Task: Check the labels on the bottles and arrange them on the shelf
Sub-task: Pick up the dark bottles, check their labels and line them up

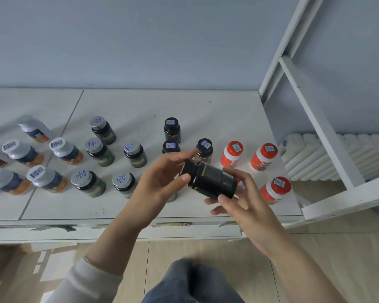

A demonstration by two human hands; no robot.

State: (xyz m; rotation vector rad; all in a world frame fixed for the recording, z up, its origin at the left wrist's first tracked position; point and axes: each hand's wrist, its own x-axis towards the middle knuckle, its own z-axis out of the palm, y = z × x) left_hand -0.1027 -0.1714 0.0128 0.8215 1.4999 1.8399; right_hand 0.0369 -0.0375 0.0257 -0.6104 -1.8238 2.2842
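I hold a black bottle (212, 181) with a gold band on its side above the white table (140, 106). My left hand (162, 178) grips its cap end with thumb and fingers. My right hand (243, 200) cradles its base from below. On the table stand two more black-capped bottles (172, 129), a dark bottle (204, 149), three orange bottles (231, 154), several dark green bottles with grey caps (102, 130) and several white-capped blue and orange bottles (66, 150). Each cap carries a small printed sticker.
A white shelf frame (315, 119) leans at the right, beside the table's right edge. A white radiator (337, 156) runs along the wall behind it. My knee in blue jeans (193, 281) shows below, over a wood floor.
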